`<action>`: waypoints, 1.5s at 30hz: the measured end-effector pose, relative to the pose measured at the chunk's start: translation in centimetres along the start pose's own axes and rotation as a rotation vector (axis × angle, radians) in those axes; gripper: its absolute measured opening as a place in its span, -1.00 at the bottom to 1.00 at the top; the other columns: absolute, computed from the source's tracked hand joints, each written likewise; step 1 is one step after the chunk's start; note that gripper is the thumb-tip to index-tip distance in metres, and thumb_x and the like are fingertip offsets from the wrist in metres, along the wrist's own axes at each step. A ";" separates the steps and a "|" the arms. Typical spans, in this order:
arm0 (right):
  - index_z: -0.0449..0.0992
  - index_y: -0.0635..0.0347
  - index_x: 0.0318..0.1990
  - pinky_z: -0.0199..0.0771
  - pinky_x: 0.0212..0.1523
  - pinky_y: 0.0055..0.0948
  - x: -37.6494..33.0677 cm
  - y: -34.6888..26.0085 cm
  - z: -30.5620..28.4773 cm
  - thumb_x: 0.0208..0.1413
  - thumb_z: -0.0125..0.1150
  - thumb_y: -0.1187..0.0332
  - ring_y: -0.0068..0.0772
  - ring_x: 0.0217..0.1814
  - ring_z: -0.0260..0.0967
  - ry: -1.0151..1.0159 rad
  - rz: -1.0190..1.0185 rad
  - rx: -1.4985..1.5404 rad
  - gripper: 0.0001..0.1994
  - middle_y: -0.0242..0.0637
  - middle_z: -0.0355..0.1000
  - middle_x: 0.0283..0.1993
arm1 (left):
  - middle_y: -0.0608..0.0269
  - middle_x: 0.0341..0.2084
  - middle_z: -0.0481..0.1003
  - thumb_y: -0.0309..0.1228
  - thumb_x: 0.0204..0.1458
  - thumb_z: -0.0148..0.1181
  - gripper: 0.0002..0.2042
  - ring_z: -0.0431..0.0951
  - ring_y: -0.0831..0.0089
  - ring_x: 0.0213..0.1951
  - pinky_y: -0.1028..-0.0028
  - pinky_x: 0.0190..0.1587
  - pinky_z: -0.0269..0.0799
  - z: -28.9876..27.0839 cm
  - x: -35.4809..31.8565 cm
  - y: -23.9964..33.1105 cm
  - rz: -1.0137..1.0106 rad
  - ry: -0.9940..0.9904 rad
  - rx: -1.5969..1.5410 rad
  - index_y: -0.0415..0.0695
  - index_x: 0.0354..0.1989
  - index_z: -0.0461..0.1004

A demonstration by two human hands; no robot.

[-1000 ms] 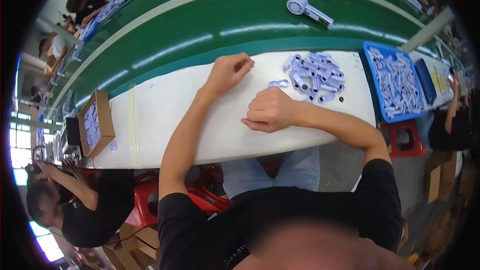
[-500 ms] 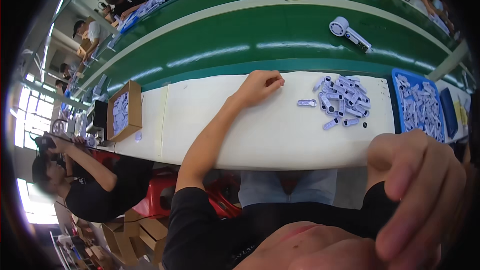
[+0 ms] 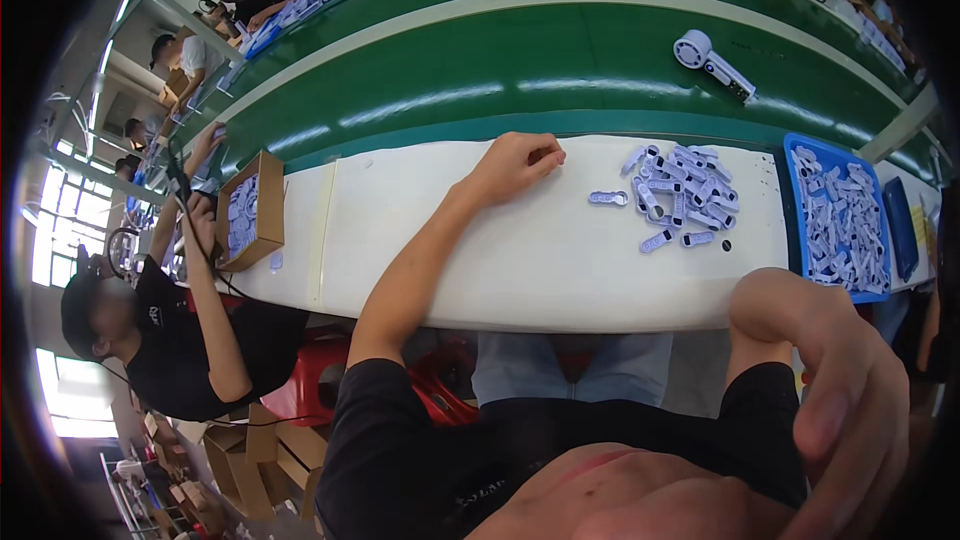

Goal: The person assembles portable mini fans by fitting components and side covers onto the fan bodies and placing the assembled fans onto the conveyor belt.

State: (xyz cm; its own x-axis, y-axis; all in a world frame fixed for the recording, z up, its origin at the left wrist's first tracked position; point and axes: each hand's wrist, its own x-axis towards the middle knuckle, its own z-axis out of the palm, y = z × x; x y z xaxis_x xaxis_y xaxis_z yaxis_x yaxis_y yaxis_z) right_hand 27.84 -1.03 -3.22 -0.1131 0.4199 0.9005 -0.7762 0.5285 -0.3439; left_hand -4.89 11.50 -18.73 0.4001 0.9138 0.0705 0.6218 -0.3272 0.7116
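The right hand (image 3: 850, 410) has left the white worktop (image 3: 520, 250) and is now lifted near the camera, fingers loosely curled and empty, while the left hand (image 3: 515, 165) stays half-closed beside the heap of small white plastic pieces (image 3: 680, 200), so picking is paused.

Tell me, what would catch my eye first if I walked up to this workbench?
Probably the right hand, raised huge and blurred close to the camera at lower right, holding nothing visible. Next, the heap of small white plastic parts on the white bench, with the curled left hand resting just left of it. A blue tray of similar parts sits at the right, before the long green conveyor belt.
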 end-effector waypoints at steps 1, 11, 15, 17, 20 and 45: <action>0.52 0.04 -0.16 0.35 -0.10 -0.40 -2.1 -2.9 -2.5 0.09 0.21 0.15 -0.48 -0.24 0.45 -0.004 0.001 0.026 -0.76 -0.37 0.51 -0.21 | 0.24 -0.53 0.51 -0.43 0.13 0.09 -0.85 0.40 0.55 -0.51 0.54 -0.38 0.33 0.0 -0.1 0.0 0.000 0.003 -0.006 -0.27 -0.33 0.52; 0.53 -0.02 -0.13 0.30 0.02 -0.39 -3.1 -4.6 -2.4 0.14 0.14 0.22 -0.55 -0.17 0.45 -0.095 0.012 0.118 -0.80 -0.41 0.50 -0.13 | 0.25 -0.55 0.49 -0.44 0.13 0.10 -0.85 0.37 0.57 -0.52 0.56 -0.40 0.32 0.0 0.2 0.2 0.008 0.007 0.006 -0.28 -0.33 0.51; 0.53 -0.04 -0.11 0.28 0.07 -0.39 -2.9 -8.4 -0.3 0.15 0.12 0.24 -0.57 -0.15 0.44 -0.224 0.068 0.156 -0.81 -0.43 0.49 -0.09 | 0.23 -0.53 0.50 -0.45 0.12 0.11 -0.86 0.40 0.57 -0.51 0.55 -0.40 0.33 -0.1 0.3 1.9 0.005 0.018 -0.064 -0.28 -0.35 0.53; 0.54 -0.05 -0.10 0.27 0.10 -0.39 -0.9 -3.1 1.9 0.16 0.10 0.26 -0.59 -0.13 0.44 -0.287 0.077 0.226 -0.81 -0.44 0.49 -0.08 | 0.21 -0.52 0.50 -0.43 0.13 0.10 -0.84 0.45 0.51 -0.46 0.51 -0.33 0.37 -1.7 -1.4 4.6 0.147 0.082 -0.307 -0.28 -0.36 0.52; 0.54 -0.06 -0.09 0.25 0.13 -0.39 1.4 -2.1 2.8 0.18 0.08 0.27 -0.61 -0.12 0.44 -0.374 0.132 0.242 -0.81 -0.45 0.49 -0.05 | 0.13 -0.45 0.51 -0.44 0.13 0.06 -0.84 0.50 0.41 -0.40 0.45 -0.25 0.41 -5.5 -3.6 12.5 0.561 0.163 -0.780 -0.30 -0.37 0.49; 0.54 0.16 -0.48 0.47 -0.40 -0.52 5.0 2.7 3.2 0.12 0.13 0.35 -0.48 -0.46 0.43 -0.529 -0.158 0.102 -0.83 -0.34 0.48 -0.51 | 0.37 -0.60 0.43 -0.33 0.24 -0.09 -0.78 0.51 0.55 -0.51 0.31 -0.20 0.42 -3.2 -13.2 30.7 0.215 0.819 -0.776 -0.12 -0.44 0.36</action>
State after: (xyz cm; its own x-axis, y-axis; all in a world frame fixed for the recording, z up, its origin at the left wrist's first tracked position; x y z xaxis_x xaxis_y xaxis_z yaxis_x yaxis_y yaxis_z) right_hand 23.19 0.10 1.24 -0.2657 -0.0998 0.9589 -0.8622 0.4696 -0.1901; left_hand 6.74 -9.86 4.40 -0.2866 0.8325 0.4742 -0.1025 -0.5187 0.8488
